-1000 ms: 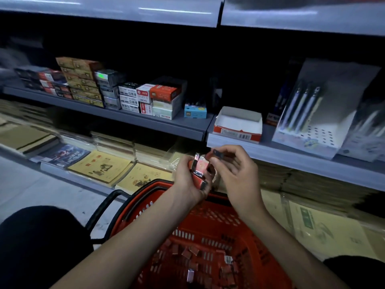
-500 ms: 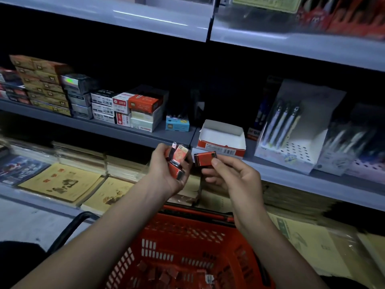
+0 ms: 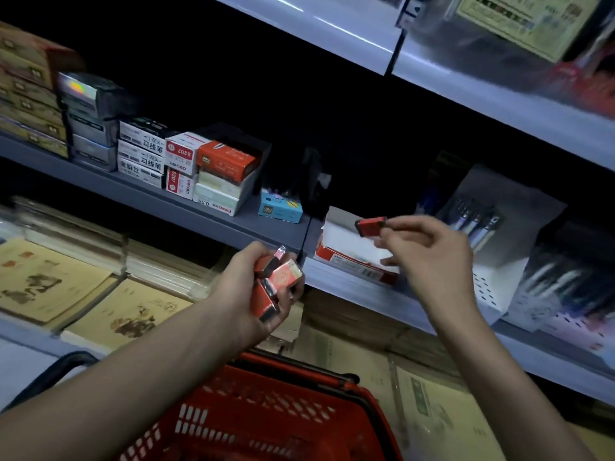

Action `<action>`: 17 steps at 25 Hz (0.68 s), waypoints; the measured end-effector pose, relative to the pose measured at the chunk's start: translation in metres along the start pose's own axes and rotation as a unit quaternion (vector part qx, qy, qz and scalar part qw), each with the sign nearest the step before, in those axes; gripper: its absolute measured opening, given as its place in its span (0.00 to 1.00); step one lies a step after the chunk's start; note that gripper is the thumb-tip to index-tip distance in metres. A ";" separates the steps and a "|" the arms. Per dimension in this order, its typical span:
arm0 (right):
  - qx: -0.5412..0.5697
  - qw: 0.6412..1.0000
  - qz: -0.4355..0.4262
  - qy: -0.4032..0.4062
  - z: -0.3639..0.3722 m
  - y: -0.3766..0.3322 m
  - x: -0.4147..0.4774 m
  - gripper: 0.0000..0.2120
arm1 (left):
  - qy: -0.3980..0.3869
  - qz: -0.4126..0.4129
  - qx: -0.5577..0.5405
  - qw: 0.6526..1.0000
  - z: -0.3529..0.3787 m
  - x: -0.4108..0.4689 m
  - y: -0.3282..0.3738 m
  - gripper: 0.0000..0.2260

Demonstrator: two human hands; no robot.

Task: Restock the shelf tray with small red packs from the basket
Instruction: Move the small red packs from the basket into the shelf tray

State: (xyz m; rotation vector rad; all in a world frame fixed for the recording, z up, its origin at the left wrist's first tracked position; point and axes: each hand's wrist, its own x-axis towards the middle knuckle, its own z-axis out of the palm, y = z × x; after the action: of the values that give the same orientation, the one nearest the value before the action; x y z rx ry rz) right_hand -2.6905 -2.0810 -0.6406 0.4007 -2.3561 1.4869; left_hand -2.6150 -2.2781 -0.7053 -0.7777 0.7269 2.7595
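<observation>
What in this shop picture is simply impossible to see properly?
All in the head view:
- Floor of the white-and-red cardboard tray: its front wall and the right hand cover it.
- Number of small red packs in the left hand: the fingers hide some.
- Contents of the red plastic basket: dark, and cut off by the bottom edge.
- Print on the single red pack that the right hand pinches: blurred.

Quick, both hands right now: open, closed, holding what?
Left hand: closed, gripping a bunch of small red packs.
Right hand: closed, fingers pinching a single red pack above the shelf tray.
</observation>
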 end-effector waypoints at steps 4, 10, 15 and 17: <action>-0.308 0.940 -0.144 -0.023 0.038 0.018 0.068 0.06 | 0.009 0.010 0.011 1.000 0.001 -0.007 0.004 0.09; -0.406 0.894 -0.094 -0.164 0.062 0.036 0.084 0.09 | 0.023 0.024 0.003 0.999 0.007 -0.011 0.003 0.11; -0.125 0.969 -0.037 -0.212 0.040 -0.037 0.009 0.07 | 0.044 0.068 0.017 0.997 0.008 -0.005 -0.004 0.12; -0.126 0.945 -0.024 -0.299 0.041 -0.050 -0.023 0.05 | 0.046 0.080 0.030 0.995 0.010 -0.003 -0.007 0.12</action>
State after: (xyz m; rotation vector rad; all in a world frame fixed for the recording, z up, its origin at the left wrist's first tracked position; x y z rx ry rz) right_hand -2.6544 -2.1377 -0.6265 0.9438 -2.9203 1.1220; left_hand -2.6141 -2.2668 -0.6992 -0.8751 0.9243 2.8416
